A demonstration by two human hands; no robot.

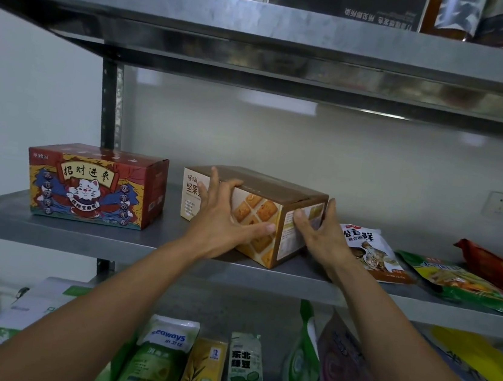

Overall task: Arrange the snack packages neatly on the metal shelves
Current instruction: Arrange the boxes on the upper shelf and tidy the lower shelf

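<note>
On the middle metal shelf (80, 232), a brown biscuit box (275, 190) is seen lying askew, one corner turned toward the front edge, well apart from the red cat-printed box (92, 186) on its left and near a white pouch (369, 249) on its right. It is bracketed by both hands: the left hand (221, 221) is spread across the printed front face with fingertips reaching the top edge, and the right hand (321, 233) is pressed, fingers nearly straight, against the labelled end panel; nothing is clenched. The carton is judged stiff and fairly light, with a smooth skin that may slip under flat palms, so opposing faces are best pressed and the box slid rather than lifted; its contents are probably brittle. Part of the front lettering is covered by the left hand, the box's rear cannot be seen, and whether the white pouch is touched by the right wrist cannot be told.
</note>
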